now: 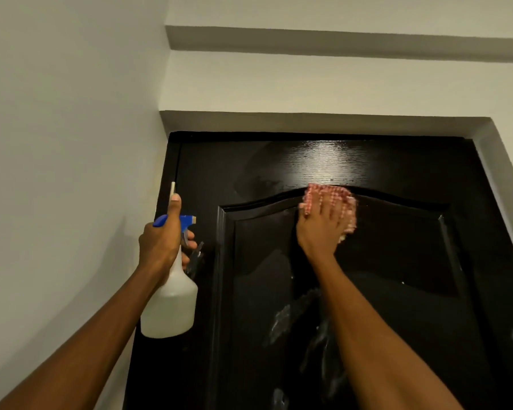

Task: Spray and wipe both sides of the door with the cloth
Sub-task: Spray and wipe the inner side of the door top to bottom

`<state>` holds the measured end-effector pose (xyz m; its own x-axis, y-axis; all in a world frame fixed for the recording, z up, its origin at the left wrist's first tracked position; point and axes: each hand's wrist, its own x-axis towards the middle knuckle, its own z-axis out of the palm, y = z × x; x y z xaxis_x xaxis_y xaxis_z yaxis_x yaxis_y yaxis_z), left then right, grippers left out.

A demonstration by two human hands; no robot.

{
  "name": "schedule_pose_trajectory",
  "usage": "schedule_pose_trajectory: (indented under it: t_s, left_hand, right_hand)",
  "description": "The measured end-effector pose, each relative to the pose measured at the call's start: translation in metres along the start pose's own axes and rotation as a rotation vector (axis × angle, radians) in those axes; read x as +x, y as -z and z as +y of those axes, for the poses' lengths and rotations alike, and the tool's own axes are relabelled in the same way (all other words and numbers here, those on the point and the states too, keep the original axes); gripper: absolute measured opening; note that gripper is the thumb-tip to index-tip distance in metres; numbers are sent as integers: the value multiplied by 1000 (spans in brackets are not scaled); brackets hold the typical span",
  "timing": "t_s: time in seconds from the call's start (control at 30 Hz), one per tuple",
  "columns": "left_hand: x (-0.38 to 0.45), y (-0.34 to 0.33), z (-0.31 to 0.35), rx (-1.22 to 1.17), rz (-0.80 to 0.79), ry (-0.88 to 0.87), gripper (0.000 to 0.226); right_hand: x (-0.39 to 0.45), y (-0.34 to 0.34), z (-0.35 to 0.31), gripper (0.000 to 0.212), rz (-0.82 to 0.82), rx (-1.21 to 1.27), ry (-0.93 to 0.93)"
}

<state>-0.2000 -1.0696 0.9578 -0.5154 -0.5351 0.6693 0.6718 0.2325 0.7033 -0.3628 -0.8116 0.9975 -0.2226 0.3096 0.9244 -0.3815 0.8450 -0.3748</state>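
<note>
Left hand (160,244) grips a white plastic spray bottle with a blue trigger head (172,300) beside the glossy black panelled door (397,247), streaked wet. Farther up, right hand (320,226), fingers spread flat, presses a red-and-white checked cloth (342,196) against the panel's arched top.

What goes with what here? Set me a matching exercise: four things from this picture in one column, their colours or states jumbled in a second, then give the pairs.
Column one:
1. door
2. cloth
3. spray bottle
4. left hand

Column two:
A. red and white, pressed flat under the right hand
B. white body with a blue head
C. glossy black, streaked with wet patches
D. gripping a neck, a finger at the trigger

Pairs: 1-C, 2-A, 3-B, 4-D
</note>
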Motion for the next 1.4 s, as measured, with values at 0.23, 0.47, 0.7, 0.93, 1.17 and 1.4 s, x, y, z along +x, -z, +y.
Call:
schedule_pose_trajectory:
  t_s: [0.23, 0.47, 0.7, 0.93, 1.17, 1.4]
  left_hand:
    - [-5, 2, -3, -5, -9, -1, 73]
    - [-9, 9, -2, 55, 17, -10, 73]
    - [-6, -9, -12, 52, 21, 51, 77]
    - [-5, -8, -12, 1, -12, 73, 67]
    - [9, 0, -11, 63, 24, 15, 66]
    - [4, 4, -15, 65, 18, 49, 62]
  right_hand:
    - [-74, -38, -96, 59, -195, -46, 465]
    - [-36, -45, -119, 64, -348, -241, 834]
    - [-47, -45, -100, 65, -322, -179, 869]
    - [-13, -32, -71, 66, -174, -272, 845]
    - [-36, -53, -103, 67, -275, -194, 853]
    - [-40, -37, -25, 61, -272, -213, 1164]
